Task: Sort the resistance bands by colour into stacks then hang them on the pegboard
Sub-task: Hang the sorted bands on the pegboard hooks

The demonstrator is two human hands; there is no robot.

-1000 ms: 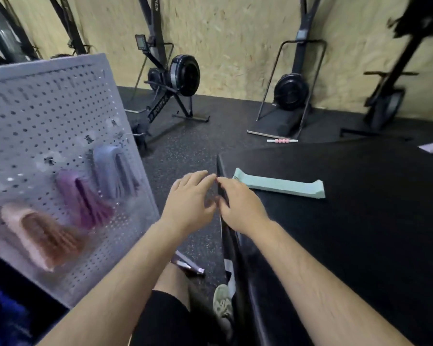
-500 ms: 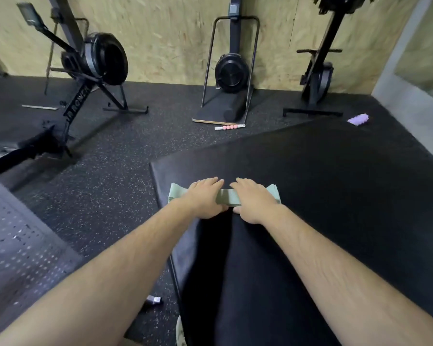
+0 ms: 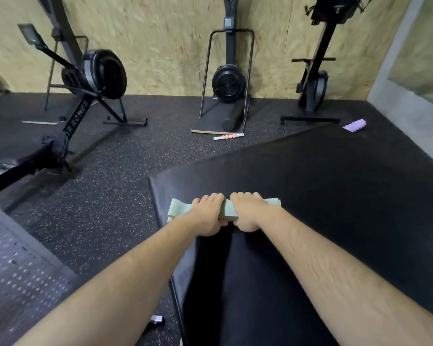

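Head view showed the left hand [image 3: 206,217] and right hand [image 3: 248,213] side by side, nearly touching. Each gripped the mint-green resistance bands [image 3: 226,211], with fingers curled over the far edge. The bands lay flat near the left edge of the black mat [image 3: 335,196], their ends sticking out past both hands. The grey pegboard [image 3: 23,270] stood blurred at lower left, well apart.

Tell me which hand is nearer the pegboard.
Left. The left hand grips the band on the side toward the pegboard; the right hand grips it just beyond, farther right.
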